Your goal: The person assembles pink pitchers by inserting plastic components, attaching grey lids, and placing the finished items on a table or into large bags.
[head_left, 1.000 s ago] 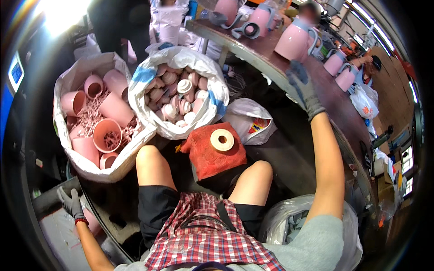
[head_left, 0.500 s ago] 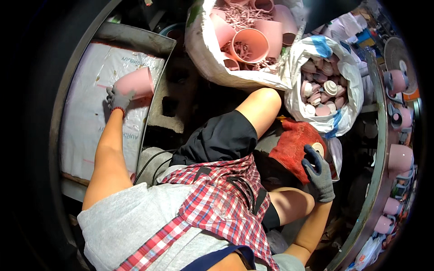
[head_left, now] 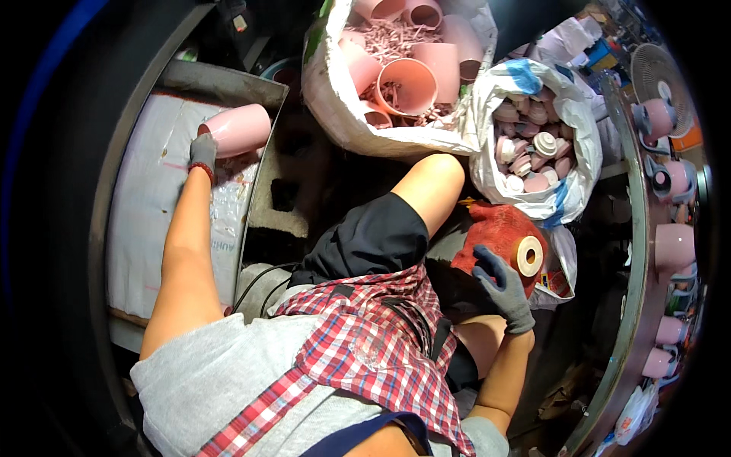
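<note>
My left hand (head_left: 203, 152), in a grey glove with a red cuff, grips a smooth pink cup (head_left: 237, 131) by its near-left end. The cup is tilted on its side above a plastic-wrapped white slab (head_left: 164, 221) in a metal tray. On my right, a red cloth-like bundle (head_left: 495, 232) has a cream ring-shaped roll (head_left: 529, 256) at its side. Just below these, my gloved right hand (head_left: 506, 297) hovers with thumb and fingers apart, nothing visible between them.
A large white sack (head_left: 327, 114) of pink cups and shredded paper stands ahead. Beside it is a smaller white bag (head_left: 586, 167) of pink and white lids. At the right, a shelf (head_left: 643, 259) carries several pink mugs. A fan (head_left: 661, 80) stands behind.
The cup in my left hand has tipped, its far end rising and moving slightly right. My right hand has moved left, off the cream roll, which now shows fully.
</note>
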A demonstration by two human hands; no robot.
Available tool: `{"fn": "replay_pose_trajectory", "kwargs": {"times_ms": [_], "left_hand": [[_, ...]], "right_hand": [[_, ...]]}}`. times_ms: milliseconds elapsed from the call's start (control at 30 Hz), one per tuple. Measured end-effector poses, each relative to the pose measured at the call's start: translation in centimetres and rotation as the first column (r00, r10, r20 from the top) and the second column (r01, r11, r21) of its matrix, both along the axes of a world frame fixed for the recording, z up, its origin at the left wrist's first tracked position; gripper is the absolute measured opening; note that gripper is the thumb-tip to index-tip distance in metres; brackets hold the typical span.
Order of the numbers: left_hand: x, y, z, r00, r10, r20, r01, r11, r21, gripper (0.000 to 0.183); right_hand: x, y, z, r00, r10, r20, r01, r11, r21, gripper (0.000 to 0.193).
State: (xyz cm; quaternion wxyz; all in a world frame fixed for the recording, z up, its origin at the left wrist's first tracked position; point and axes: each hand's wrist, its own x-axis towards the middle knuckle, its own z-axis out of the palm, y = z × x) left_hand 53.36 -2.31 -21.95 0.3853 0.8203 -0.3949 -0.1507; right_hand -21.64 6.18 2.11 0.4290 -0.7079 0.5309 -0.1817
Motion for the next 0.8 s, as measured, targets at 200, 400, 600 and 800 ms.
{"fn": "replay_pose_trajectory", "kwargs": {"times_ms": [200, 400, 600, 800], "left_hand": [[-12.1, -0.4, 18.3, 0.865, -0.181, 0.469, 0.413, 0.786, -0.459, 0.013], [-29.5, 0.8, 34.1, 0.424, -0.84, 0.339, 0.838, 0.222, -0.498, 0.01], [-41.6, 1.7, 35.0, -0.392, -0.907, 0.153, 0.839, -0.421, -0.346, 0.016], [-49.0, 2.2, 32.4, -0.666, -0.745, 0.036, 0.591, -0.556, -0.584, 0.015]], "right_hand": [[-0.1, 2.3, 2.1, 0.992, -0.081, 0.099, 0.082, 0.997, -0.006, 0.047], [2.1, 2.1, 8.3, 0.997, -0.038, 0.067, 0.067, 0.855, -0.515, 0.061], [6.7, 2.5, 15.5, 0.96, -0.012, -0.28, -0.243, 0.46, -0.854, 0.067], [5.6, 4.6, 15.4, 0.817, 0.005, -0.576, -0.356, 0.791, -0.498, 0.047]]}}
